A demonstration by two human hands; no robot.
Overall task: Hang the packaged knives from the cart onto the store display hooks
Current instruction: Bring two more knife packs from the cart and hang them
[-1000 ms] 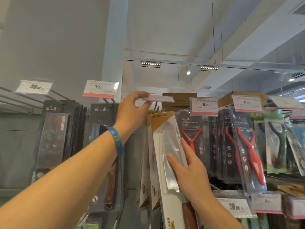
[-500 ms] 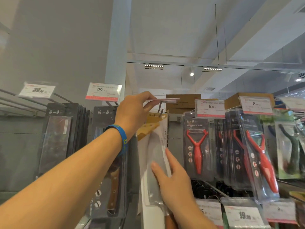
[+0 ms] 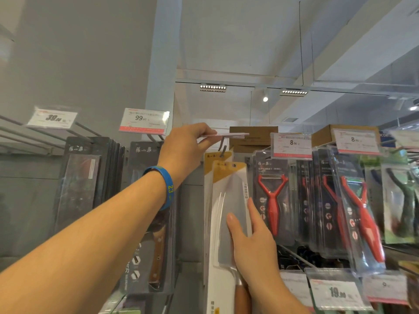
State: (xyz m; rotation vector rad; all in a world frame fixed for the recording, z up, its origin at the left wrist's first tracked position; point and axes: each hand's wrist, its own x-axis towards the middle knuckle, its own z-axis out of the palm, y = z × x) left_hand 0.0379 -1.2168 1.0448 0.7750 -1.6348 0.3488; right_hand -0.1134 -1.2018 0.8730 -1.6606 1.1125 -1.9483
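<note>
A packaged cleaver (image 3: 229, 200) in a white and yellow card hangs upright in front of me, with another like it just behind on a metal display hook (image 3: 223, 148). My right hand (image 3: 251, 241) grips the front package by its lower right edge, thumb across the clear blister. Higher up, my left hand (image 3: 186, 150), with a blue wristband, pinches the price tag holder (image 3: 226, 135) at the hook's tip and holds it lifted flat. The front package's hole sits just below the hook end; whether it is threaded on is unclear.
Dark boxed knives (image 3: 86, 189) hang at the left under tags reading 39 and 99 (image 3: 144, 120). Red peelers (image 3: 273, 198) in clear packs crowd the hooks at the right, close to my right hand. Lower price tags (image 3: 335, 293) jut out at the bottom right.
The cleaver package has swung from tilted left to upright and risen toward the hook. My right hand moved up and right with it. My left hand keeps holding the tag lifted.
</note>
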